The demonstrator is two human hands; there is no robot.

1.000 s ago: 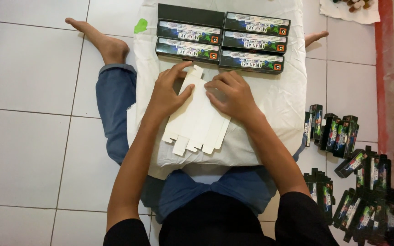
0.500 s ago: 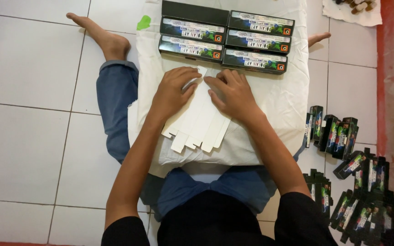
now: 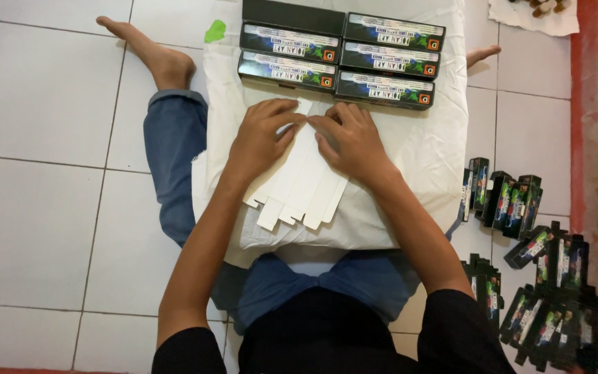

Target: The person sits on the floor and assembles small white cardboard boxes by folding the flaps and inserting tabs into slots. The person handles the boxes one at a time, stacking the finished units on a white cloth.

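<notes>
Here, both hands are pressing down on a flat white cardboard box blank lying on a white pillow across the person's lap. The left hand is resting on the blank's upper left part, fingers curled and closing on its top edge. The right hand is sitting just beside it on the upper right part, fingers bent and pinching the same edge, so each grip is clamping the blank. The blank's tabbed lower end is pointing toward the person's body.

Just beyond the hands, at the pillow's far end, six closed dark printed boxes are lying side by side in two columns. The person is sitting on a white tiled floor, legs in blue jeans spread apart, feet bare. To the person's right, a loose heap of flattened dark printed cartons is lying on the floor.
</notes>
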